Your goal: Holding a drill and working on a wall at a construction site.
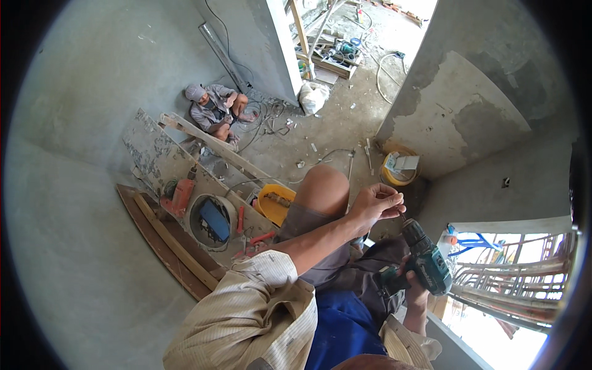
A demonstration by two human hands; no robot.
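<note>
- Gripping a teal-and-black drill (434,270): the right hand (417,291), wrapped around the handle.
- Curled beside the bit (403,216): the left hand (377,207), its hold unclear.

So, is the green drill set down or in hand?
In hand: the right hand grips the green drill, its chuck pointing toward the left hand.

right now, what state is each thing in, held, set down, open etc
Teal drill: held in right hand; spinning or not, can't tell
Left hand: fingertips pinched by the drill's front end
Red power tool: set down, unheld
Grey bucket: open, blue thing inside
Yellow tub: open, brown things inside
Yellow bucket: open, pale things inside
</note>
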